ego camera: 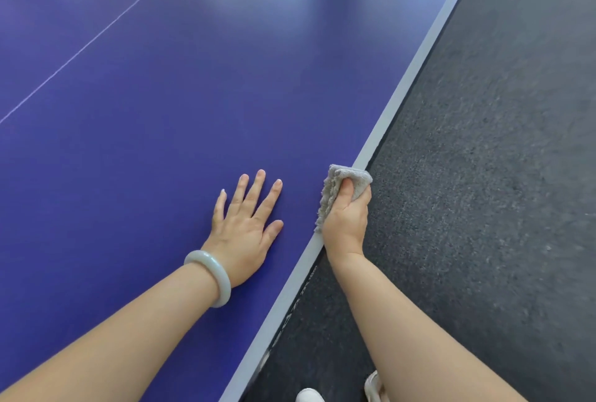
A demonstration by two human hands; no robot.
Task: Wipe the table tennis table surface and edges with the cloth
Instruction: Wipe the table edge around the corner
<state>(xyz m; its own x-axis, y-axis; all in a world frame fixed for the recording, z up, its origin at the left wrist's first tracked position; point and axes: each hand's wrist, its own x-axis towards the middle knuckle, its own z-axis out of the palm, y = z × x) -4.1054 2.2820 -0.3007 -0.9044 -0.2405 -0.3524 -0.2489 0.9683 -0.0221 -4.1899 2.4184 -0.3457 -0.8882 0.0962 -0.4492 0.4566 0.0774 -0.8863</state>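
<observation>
The blue table tennis table (154,105) fills the left of the head view, and its white side edge (412,79) runs diagonally from lower middle to upper right. My right hand (346,221) grips a folded grey cloth (335,184) wrapped over that edge, thumb on top and fingers hidden below the side. My left hand (248,227) lies flat on the blue surface just left of the cloth, fingers spread, with a pale bangle on the wrist.
Dark grey speckled floor (483,176) lies to the right of the table. A thin white centre line (93,39) crosses the surface at upper left. My white shoes (309,395) show at the bottom edge beside the table.
</observation>
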